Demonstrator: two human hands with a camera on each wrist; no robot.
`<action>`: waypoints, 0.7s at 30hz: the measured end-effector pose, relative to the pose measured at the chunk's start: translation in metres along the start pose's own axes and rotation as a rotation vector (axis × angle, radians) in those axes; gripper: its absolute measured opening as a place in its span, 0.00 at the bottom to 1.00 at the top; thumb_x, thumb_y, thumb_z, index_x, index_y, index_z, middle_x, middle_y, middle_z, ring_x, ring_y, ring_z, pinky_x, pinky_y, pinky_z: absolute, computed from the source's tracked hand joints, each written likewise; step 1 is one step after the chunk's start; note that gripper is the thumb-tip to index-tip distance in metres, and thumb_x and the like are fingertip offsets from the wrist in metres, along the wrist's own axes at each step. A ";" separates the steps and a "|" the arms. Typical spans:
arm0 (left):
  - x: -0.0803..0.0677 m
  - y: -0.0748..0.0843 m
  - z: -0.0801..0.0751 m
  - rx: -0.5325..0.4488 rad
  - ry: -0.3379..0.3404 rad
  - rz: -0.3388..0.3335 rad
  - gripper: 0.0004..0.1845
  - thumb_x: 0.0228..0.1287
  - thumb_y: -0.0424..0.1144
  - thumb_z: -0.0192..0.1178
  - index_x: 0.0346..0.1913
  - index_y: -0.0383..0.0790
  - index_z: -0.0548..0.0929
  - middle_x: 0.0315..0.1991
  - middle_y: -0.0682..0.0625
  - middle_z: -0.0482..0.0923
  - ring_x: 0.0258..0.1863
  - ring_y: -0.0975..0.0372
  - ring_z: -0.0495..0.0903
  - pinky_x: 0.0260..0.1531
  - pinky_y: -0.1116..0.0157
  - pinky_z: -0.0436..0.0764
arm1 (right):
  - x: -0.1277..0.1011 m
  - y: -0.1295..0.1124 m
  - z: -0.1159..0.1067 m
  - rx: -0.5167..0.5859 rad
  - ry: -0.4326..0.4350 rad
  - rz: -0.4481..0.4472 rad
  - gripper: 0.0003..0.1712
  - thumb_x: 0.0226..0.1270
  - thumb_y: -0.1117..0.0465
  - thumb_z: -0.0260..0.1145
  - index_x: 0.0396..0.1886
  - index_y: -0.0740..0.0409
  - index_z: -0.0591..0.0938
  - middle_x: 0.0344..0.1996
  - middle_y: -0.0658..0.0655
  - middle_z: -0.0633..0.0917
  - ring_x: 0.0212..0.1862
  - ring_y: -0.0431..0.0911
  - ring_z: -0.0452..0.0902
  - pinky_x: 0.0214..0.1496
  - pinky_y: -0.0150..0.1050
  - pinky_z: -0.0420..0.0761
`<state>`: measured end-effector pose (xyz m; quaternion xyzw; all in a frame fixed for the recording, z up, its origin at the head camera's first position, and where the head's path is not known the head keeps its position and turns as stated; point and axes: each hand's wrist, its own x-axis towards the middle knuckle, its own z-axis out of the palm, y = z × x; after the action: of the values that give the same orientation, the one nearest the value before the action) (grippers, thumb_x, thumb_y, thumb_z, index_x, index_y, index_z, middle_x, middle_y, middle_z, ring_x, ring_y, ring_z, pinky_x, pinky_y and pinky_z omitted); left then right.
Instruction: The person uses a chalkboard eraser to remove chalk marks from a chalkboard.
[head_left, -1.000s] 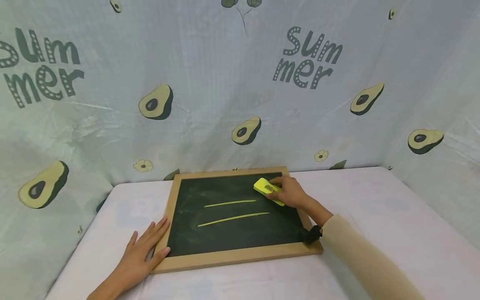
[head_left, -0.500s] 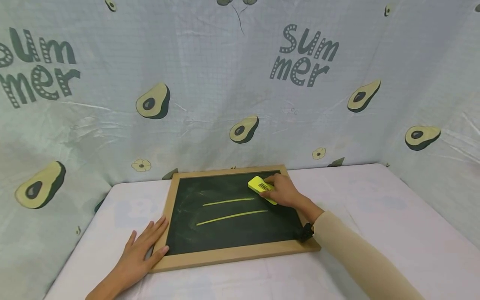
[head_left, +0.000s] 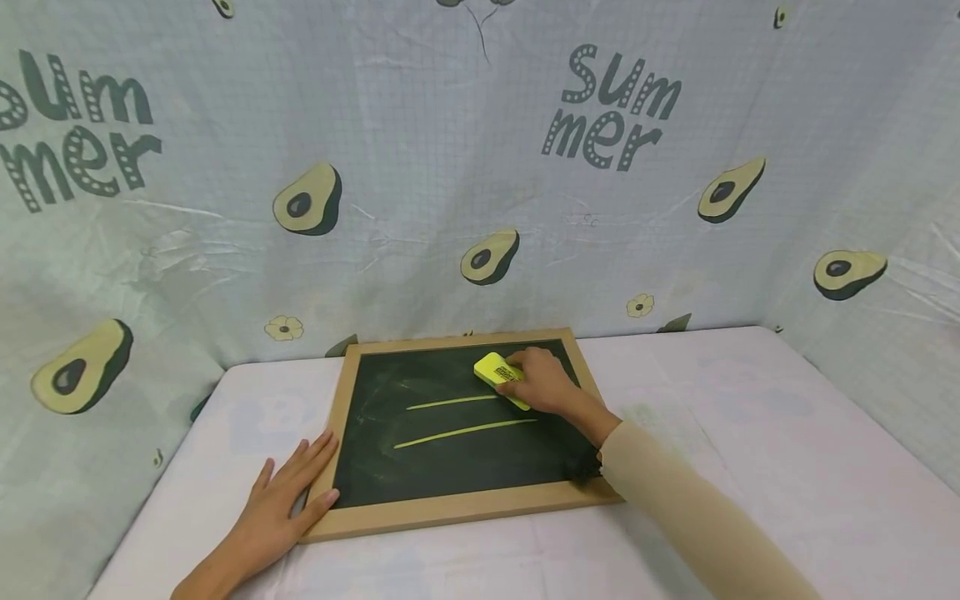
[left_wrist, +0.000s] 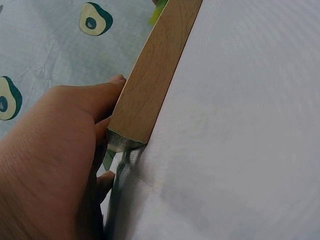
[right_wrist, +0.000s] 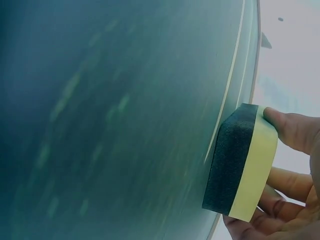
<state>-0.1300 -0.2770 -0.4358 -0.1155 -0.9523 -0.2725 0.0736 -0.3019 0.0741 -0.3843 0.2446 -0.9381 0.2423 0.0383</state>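
Observation:
A wood-framed chalkboard (head_left: 450,467) lies on the table with two yellow chalk lines across its dark surface. My right hand (head_left: 543,382) grips a yellow board eraser (head_left: 491,367) over the upper right of the board, at the right end of the upper line. In the right wrist view the eraser (right_wrist: 255,165) shows its dark felt side towards the board, thumb on one end and fingers round the other. My left hand (head_left: 270,517) rests with spread, straight fingers on the frame's left edge. The left wrist view shows that hand (left_wrist: 55,135) against the frame's corner (left_wrist: 150,85).
A white cloth (head_left: 750,433) covers the table around the board. Behind it hangs a pale curtain (head_left: 405,167) printed with avocados and lettering, close to the board's far edge. Faint chalk smears (right_wrist: 65,100) mark the board.
My right hand has slid the eraser leftward over the board, onto the right end of the upper chalk line. The left hand has stayed in place on the frame.

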 end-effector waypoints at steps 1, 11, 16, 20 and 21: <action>0.000 0.000 0.000 -0.002 -0.002 -0.001 0.37 0.67 0.53 0.56 0.74 0.44 0.59 0.74 0.45 0.54 0.70 0.38 0.51 0.61 0.33 0.35 | 0.001 -0.002 0.001 -0.008 0.000 -0.005 0.28 0.58 0.54 0.71 0.53 0.69 0.81 0.42 0.61 0.84 0.40 0.50 0.77 0.44 0.47 0.77; 0.001 0.001 -0.001 -0.007 -0.020 -0.016 0.37 0.68 0.54 0.55 0.75 0.45 0.58 0.74 0.45 0.53 0.70 0.39 0.49 0.62 0.34 0.35 | 0.011 -0.023 0.014 -0.073 -0.015 -0.036 0.26 0.59 0.53 0.70 0.50 0.68 0.83 0.38 0.59 0.84 0.38 0.49 0.77 0.42 0.46 0.76; 0.000 0.000 -0.001 -0.007 -0.030 -0.021 0.37 0.68 0.54 0.55 0.75 0.45 0.56 0.74 0.46 0.52 0.71 0.39 0.48 0.62 0.35 0.32 | 0.016 -0.033 0.019 -0.075 -0.021 -0.065 0.26 0.59 0.52 0.70 0.49 0.68 0.83 0.38 0.59 0.84 0.38 0.49 0.76 0.40 0.46 0.77; 0.001 0.000 -0.001 -0.008 -0.025 -0.018 0.37 0.68 0.54 0.55 0.75 0.46 0.56 0.74 0.46 0.52 0.71 0.40 0.48 0.62 0.35 0.32 | 0.020 -0.044 0.025 -0.072 -0.041 -0.065 0.26 0.60 0.52 0.69 0.51 0.68 0.82 0.39 0.59 0.83 0.39 0.49 0.76 0.41 0.46 0.77; 0.001 -0.001 -0.001 -0.010 -0.023 -0.017 0.37 0.68 0.54 0.55 0.75 0.46 0.57 0.74 0.46 0.52 0.71 0.40 0.48 0.63 0.35 0.33 | 0.022 -0.047 0.026 -0.070 -0.045 -0.062 0.26 0.60 0.52 0.69 0.51 0.68 0.82 0.39 0.59 0.83 0.39 0.49 0.76 0.41 0.46 0.77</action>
<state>-0.1309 -0.2780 -0.4347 -0.1111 -0.9527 -0.2764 0.0598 -0.2973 0.0162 -0.3827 0.2775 -0.9386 0.2024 0.0333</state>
